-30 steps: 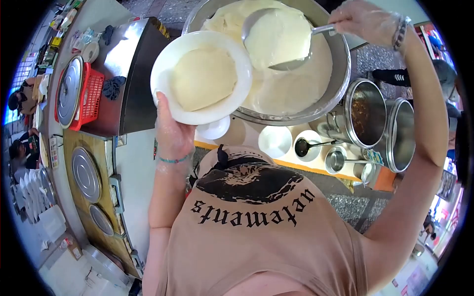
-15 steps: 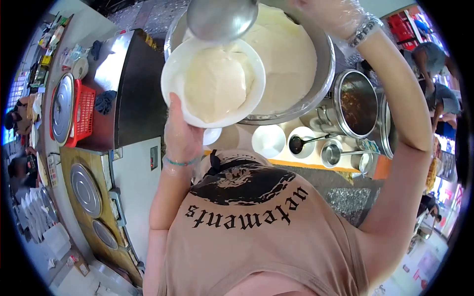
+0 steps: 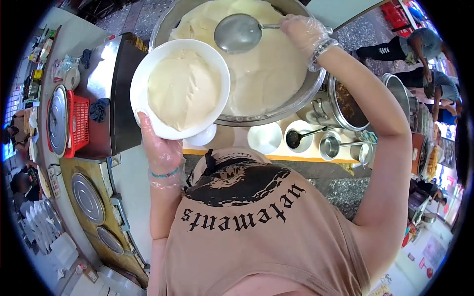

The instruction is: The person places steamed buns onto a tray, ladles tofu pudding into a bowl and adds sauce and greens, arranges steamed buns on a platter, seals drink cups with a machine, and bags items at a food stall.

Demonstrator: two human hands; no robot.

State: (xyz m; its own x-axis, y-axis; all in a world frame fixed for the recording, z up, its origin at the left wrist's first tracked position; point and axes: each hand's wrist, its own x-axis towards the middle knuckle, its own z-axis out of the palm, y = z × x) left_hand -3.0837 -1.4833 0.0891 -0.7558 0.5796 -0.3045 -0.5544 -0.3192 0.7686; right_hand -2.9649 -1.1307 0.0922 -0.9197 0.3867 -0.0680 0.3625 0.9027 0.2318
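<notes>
1. Two hands engaged. Left hand [image 3: 164, 153] grasps the bowl [image 3: 140, 89], thumb at its near rim; right hand [image 3: 302, 32] is closed round the ladle [image 3: 238, 33] by its handle. Both gloved.
2. Position: we see the bowl held up at the near-left edge of the pot [image 3: 261, 119], overlapping it in view. The ladle is over the curd [image 3: 269, 74] in the pot; contact cannot be told.
3. Load: we note broad, soft slabs in the bowl, with a crease on top. We judge they would slide or split if tipped — best keep the bowl level.
4. Scooping: we would skim thin and flat, since a steep dig should break the curd.
5. Transfer: we would keep the bowl close, lower the ladle's lip near the surface, then roll the wrist gently — no drop, no shake.
</notes>
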